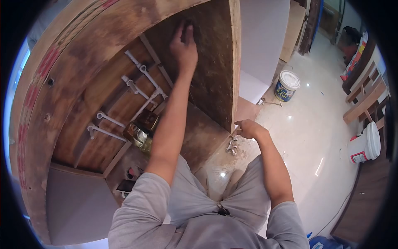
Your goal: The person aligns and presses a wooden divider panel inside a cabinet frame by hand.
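Note:
My left hand [185, 50] is raised against the dark inner face of an upright wooden panel [213, 70]. Its fingers are bent around a dark patch, which may be a small pad or just shadow. Lower down, my right hand [250, 129] hangs beside the panel's bottom front corner, finger and thumb apart, some fingers curled under. Whether it touches the edge I cannot tell. Crumpled pale scraps [232, 146] lie on the floor just below it.
White pipes [110, 120] with ring-like ends stand inside the cabinet, near a glass jar [143, 141] of yellowish liquid. A phone-like dark object [125, 186] lies lower left. On the floor are a paint bucket [287, 86], a white bucket [365, 143] and a wooden frame [367, 97].

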Demonstrator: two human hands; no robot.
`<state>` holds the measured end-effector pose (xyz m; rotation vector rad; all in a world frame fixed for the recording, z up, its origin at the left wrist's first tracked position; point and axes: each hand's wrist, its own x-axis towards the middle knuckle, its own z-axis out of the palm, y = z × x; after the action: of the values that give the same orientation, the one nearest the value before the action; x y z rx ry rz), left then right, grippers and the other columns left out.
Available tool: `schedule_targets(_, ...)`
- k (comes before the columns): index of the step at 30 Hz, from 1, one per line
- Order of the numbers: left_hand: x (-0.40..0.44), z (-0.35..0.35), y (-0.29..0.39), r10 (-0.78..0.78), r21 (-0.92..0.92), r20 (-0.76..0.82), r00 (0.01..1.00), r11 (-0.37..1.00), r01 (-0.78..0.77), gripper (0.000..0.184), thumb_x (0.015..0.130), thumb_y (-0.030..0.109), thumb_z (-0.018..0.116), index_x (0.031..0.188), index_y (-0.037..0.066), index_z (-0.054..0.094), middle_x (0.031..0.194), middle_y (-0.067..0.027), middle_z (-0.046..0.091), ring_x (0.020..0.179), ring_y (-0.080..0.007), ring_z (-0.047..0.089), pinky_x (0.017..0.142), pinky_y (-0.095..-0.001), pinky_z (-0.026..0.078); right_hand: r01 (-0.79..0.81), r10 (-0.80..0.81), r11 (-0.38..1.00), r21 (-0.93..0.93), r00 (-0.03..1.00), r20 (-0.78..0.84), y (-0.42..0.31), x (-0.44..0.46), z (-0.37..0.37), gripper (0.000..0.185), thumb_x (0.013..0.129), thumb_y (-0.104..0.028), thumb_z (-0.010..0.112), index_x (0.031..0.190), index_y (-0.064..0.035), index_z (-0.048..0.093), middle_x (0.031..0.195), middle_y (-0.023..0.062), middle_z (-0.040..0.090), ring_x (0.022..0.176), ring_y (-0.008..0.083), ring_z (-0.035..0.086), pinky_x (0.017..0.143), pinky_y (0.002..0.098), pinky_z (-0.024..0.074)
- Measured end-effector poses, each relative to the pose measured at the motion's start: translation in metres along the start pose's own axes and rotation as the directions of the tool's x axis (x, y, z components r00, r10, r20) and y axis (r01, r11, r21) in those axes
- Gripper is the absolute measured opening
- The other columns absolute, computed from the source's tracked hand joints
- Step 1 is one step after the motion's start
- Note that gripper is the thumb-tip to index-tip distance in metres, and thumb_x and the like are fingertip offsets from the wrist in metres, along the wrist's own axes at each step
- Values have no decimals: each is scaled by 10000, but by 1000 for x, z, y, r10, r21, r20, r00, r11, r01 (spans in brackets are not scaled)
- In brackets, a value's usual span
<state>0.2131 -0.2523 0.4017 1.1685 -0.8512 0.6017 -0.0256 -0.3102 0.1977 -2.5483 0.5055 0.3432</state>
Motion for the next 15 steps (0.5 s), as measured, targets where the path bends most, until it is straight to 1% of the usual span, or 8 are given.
schedule_targets(3,21,-8,10,-23,103,52,998,995,17,204,860,141,669,1001,-1,711,973,-131,703,929,-186,639,860,-305,467,-3,4,1000,-23,1000,9,3,1,-1,550,860,-293,648,1313,-13,510,1113,206,647,1086,345,592,948,394,465)
schedule_targets(4,27,-8,6,-31,89,34,999,996,28,149,829,126,693,924,17,734,910,-117,709,888,-183,649,817,-301,481,-1,1,1000,-28,1000,7,5,2,-2,552,860,-298,647,1315,-16,509,1118,205,645,1087,345,592,949,395,465)
schedule_targets(7,34,-11,-10,36,117,78,996,992,-45,149,828,115,692,939,24,732,914,-120,700,874,-210,650,799,-302,490,0,0,999,-35,1000,4,4,3,-2,552,857,-310,652,1312,-28,515,1126,204,642,1085,347,592,948,400,464)
schedule_targets(10,36,-9,-18,161,144,66,985,975,-169,145,817,110,702,934,32,735,918,-111,692,867,-219,650,793,-303,493,-9,9,1000,13,1000,8,2,4,-2,549,854,-314,655,1311,-40,520,1115,208,643,1078,352,593,945,406,465)
schedule_targets(13,36,-8,-16,234,129,63,970,962,-241,121,810,100,700,900,25,729,910,-116,681,845,-235,647,771,-316,497,0,0,1000,1,1000,-1,4,4,-2,543,854,-316,653,1306,-43,526,1097,209,647,1068,356,594,935,412,467)
schedule_targets(15,37,-9,-17,321,183,101,942,924,-335,104,820,97,680,897,33,707,892,-123,665,826,-260,639,748,-337,497,6,-6,1000,-13,1000,6,3,4,-3,539,854,-318,651,1303,-44,529,1093,212,646,1065,358,594,929,416,468)
